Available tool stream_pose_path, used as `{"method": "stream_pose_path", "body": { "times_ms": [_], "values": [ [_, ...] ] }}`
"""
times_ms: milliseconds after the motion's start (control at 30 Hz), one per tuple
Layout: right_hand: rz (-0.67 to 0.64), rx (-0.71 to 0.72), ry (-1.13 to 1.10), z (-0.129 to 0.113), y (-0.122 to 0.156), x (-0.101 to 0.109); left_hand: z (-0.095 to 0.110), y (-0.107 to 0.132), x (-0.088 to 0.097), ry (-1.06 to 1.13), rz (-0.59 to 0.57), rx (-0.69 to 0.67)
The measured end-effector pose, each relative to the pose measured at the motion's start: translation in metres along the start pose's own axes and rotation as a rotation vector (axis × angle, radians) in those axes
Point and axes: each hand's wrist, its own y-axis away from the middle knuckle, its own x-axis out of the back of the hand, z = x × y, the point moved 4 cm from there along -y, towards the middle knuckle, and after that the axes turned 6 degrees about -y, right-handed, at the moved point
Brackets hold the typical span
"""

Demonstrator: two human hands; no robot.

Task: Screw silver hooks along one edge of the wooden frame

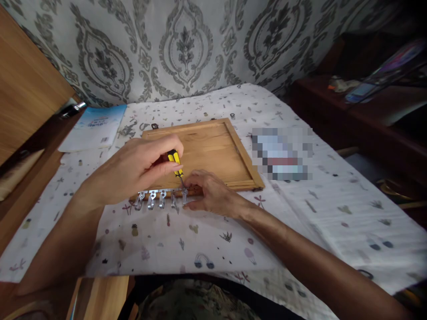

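Note:
A wooden framed board (213,149) lies flat on a white patterned tablecloth (167,244). Several metal hooks (156,198) hang in a row along its near edge. My left hand (133,171) is closed around a screwdriver (175,162) with a yellow and black handle, its tip pointing down at the rightmost hook (184,194). My right hand (208,191) rests on the board's near edge, its fingers pinched around that hook beside the screwdriver tip.
A light blue booklet (95,126) lies at the far left of the cloth. A blurred package (282,153) sits right of the board. A few small dark hardware pieces (154,126) lie behind the board. Wooden furniture stands left, dark shelving right.

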Motion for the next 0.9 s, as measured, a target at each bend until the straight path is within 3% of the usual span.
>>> {"method": "stream_pose_path", "body": {
  "times_ms": [133,333,533,733,900],
  "values": [
    [-0.001,-0.010,-0.006,-0.0006,0.0003,0.0001,-0.0003,0.0002,0.0017,0.001,-0.030,-0.053],
    [0.019,0.021,-0.002,0.0015,0.0006,-0.0003,0.0078,-0.0037,0.0012,-0.097,0.067,-0.022],
    [0.010,0.018,-0.009,0.0013,0.0004,0.0003,0.0065,0.0008,0.0029,-0.090,-0.020,-0.101],
    [0.010,0.009,0.015,0.0016,-0.0004,-0.0010,0.0013,0.0000,0.0018,-0.102,0.038,0.023],
    [0.013,-0.010,0.014,0.0009,-0.0001,0.0000,0.0046,0.0005,0.0005,-0.128,-0.057,-0.103]
  ]
}}
